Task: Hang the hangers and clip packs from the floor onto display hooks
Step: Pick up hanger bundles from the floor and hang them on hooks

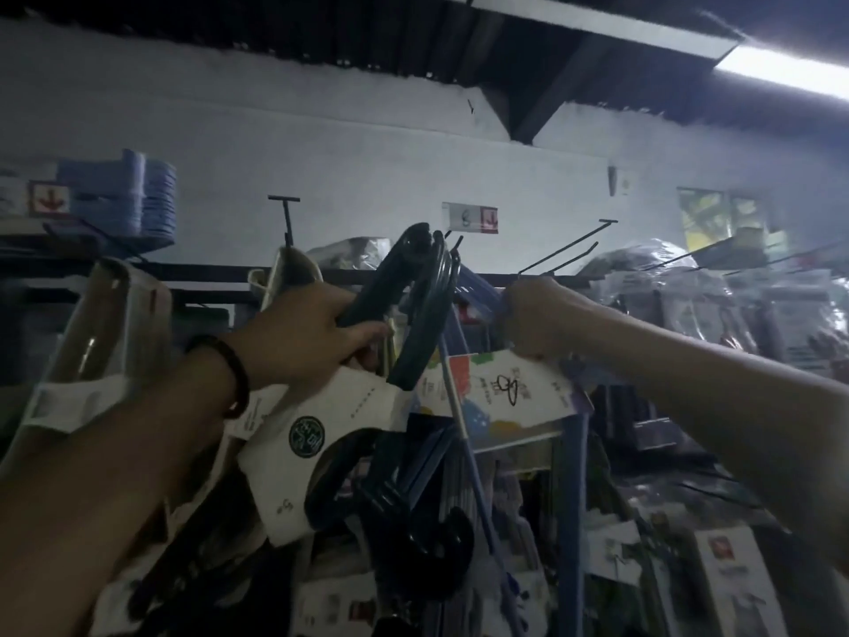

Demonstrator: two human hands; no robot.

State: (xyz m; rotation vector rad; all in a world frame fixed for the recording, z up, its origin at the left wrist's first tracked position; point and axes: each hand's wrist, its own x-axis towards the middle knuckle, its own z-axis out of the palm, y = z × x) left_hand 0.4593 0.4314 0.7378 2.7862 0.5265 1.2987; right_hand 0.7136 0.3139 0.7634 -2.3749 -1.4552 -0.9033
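Observation:
My left hand (312, 333) grips a bundle of dark blue hangers (413, 305) wrapped in a white card sleeve (321, 434) with a round green logo. The bundle's hook tops sit high, close to the tip of a display hook (455, 243) under a price tag. My right hand (537, 314) holds a set of lighter blue hangers (468, 287) with a colourful paper label (500, 388), hanging just right of the dark bundle. Whether the dark hooks are over the display hook I cannot tell.
Bare wire display hooks (569, 246) jut out right of the price tag, another hook (287, 218) stands left. Clear bagged hangers (105, 342) hang at far left. Blue stacked goods (147, 195) sit on an upper shelf. Packaged goods (716, 314) crowd the right and below.

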